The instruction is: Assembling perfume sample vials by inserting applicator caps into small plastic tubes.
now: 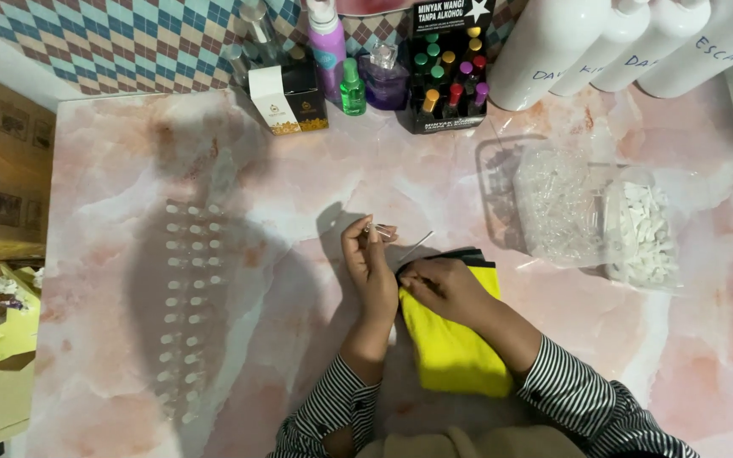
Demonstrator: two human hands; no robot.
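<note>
We see a pink marbled table (299,170) filling the view, with large white bottles (621,42) at its far right corner and a clear bag of tiny vials (562,208) beside a clear bag of white caps (642,233) on the right. Near the middle lies a yellow cloth (451,348), and the right hand (443,288) rests on its top edge, fingers curled; we cannot tell what they grip. The left hand (371,263), just beside it, pinches a small clear vial (378,230) between thumb and fingertips above the table. Rows of small capped vials (188,305) stand to the left.
</note>
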